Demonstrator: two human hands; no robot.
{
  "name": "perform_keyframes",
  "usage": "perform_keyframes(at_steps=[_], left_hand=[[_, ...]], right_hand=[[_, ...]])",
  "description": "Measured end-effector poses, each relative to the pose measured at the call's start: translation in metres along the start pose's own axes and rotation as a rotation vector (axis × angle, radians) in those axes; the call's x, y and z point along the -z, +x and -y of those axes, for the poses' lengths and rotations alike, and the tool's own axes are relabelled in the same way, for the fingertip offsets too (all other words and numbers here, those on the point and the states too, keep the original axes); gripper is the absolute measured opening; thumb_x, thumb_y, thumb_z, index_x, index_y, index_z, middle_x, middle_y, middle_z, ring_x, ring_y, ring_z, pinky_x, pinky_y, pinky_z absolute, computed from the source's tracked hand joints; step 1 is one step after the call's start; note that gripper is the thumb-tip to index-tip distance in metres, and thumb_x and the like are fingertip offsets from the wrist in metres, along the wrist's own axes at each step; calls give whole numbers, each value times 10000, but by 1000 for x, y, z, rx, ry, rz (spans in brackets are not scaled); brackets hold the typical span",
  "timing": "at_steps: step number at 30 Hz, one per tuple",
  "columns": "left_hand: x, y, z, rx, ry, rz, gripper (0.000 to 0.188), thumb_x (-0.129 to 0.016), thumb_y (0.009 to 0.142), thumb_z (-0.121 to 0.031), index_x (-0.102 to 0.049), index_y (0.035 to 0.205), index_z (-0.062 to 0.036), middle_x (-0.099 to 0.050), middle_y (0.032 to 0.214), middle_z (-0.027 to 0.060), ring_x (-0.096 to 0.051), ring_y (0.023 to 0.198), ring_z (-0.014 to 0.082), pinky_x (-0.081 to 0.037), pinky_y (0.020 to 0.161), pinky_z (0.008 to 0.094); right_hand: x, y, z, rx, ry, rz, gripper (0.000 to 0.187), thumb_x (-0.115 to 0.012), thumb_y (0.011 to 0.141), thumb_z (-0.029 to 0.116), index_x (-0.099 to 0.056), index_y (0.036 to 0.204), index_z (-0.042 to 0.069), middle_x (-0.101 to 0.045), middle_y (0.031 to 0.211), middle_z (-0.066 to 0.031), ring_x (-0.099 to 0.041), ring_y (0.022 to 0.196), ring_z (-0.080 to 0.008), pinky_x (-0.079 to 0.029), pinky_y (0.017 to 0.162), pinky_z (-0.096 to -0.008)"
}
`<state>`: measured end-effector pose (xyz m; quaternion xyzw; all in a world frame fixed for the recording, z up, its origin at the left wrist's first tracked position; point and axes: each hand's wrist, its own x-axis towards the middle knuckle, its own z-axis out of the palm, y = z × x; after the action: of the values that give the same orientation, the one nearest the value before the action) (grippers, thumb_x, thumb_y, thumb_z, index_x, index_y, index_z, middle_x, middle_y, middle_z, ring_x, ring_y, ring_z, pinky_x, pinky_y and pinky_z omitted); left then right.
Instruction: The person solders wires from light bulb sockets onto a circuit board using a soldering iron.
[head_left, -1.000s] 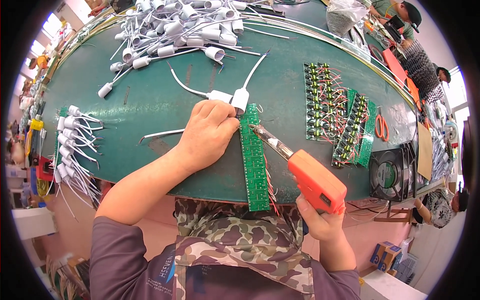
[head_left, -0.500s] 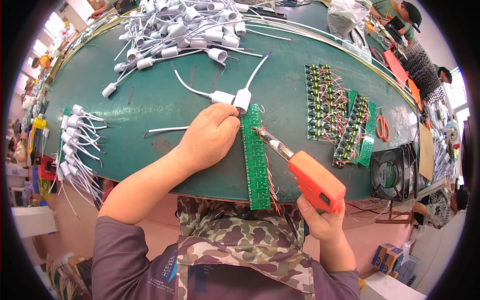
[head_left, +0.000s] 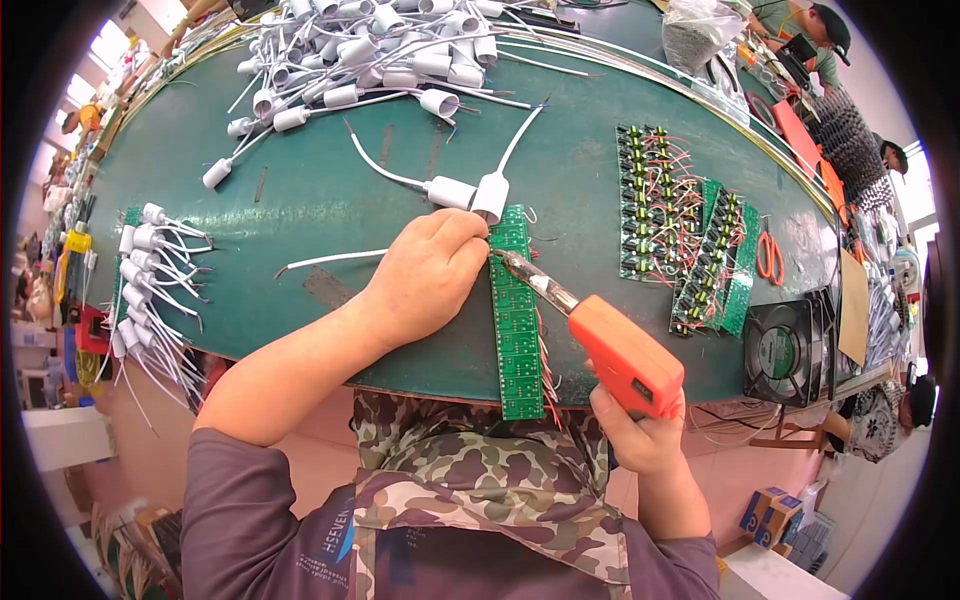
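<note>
My right hand (head_left: 645,430) grips an orange soldering gun (head_left: 628,355) by its handle. Its metal tip reaches the left edge of a green circuit board strip (head_left: 517,340), near the strip's far end. Close to that tip, my left hand (head_left: 430,265) is closed, fingers pinched at the board's edge. A white cable (head_left: 335,259) runs out to the left from under this hand; its held end is hidden. Just beyond my left fingers lie two white lamp-holder caps with cables, one sideways (head_left: 450,192) and one pointing away (head_left: 490,196). Thin red and white wires hang along the board's right side.
Many white caps with cables (head_left: 355,60) are heaped at the far side. More hang off a board at the left (head_left: 145,270). Populated circuit boards (head_left: 645,205), orange-handled scissors (head_left: 769,258) and a black fan (head_left: 785,350) sit at the right. Other people are beyond the table.
The soldering gun has moved slightly left, its tip going from the board's face to its left edge near my left fingers. My left hand has shifted slightly right.
</note>
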<state>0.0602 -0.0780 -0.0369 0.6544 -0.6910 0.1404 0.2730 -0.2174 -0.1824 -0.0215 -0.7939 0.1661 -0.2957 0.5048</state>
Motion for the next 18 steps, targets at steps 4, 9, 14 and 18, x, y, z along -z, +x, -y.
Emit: perform_keyframes(at_steps=[4,9,14,18], left_hand=[[-1,0,1,1,-3,-2,102,-607,750,-47,-586,842,-7,-586,997,108,-601,952,282,-500,795,389],[-1,0,1,-5,-4,9,105,-607,749,-50,-589,843,-7,-585,998,106,-598,953,279,-499,801,388],[0,-1,1,-1,0,12,105,-606,749,-56,-588,841,-9,-586,996,104,-597,953,279,-496,803,389],[0,-1,1,-2,-44,15,153,-657,744,11,-572,870,-1,-579,998,124,-601,918,311,-505,813,410]], right_hand=[[0,2,1,-12,36,56,426,-737,785,12,-589,1182,-37,-660,1010,-152,-661,814,-252,-520,748,-335],[-1,1,0,-45,59,57,474,-731,794,2,-548,1225,-75,-659,1008,-142,-654,799,-207,-522,745,-315],[0,1,2,-27,31,59,493,-726,798,-7,-525,1241,-88,-659,1005,-141,-651,799,-199,-522,746,-313],[2,2,0,18,-12,103,498,-723,796,-15,-520,1244,-93,-662,1007,-145,-657,816,-198,-524,756,-316]])
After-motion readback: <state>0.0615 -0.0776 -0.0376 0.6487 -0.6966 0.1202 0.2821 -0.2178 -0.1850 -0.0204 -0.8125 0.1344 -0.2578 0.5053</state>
